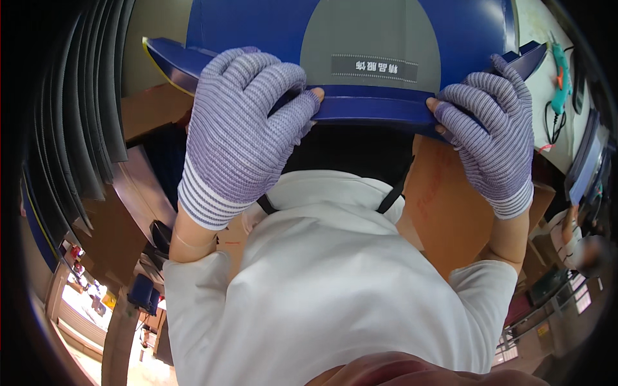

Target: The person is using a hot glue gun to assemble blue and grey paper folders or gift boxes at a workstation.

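Observation:
A dark blue cardboard box panel with a grey arched area and a small grey label lies in front of me at the top of the view. My left hand, in a purple striped knit glove, grips the folded near edge of the box on the left, fingers curled over it. On the right end of the same edge, my right hand, gloved the same way, pinches the fold. My white shirt fills the lower middle of the picture.
A teal glue gun with a black cord lies on the white table at the top right. Brown cardboard sheets sit below the box edge. Dark stacked sheets stand at the left. A person sits at the far right edge.

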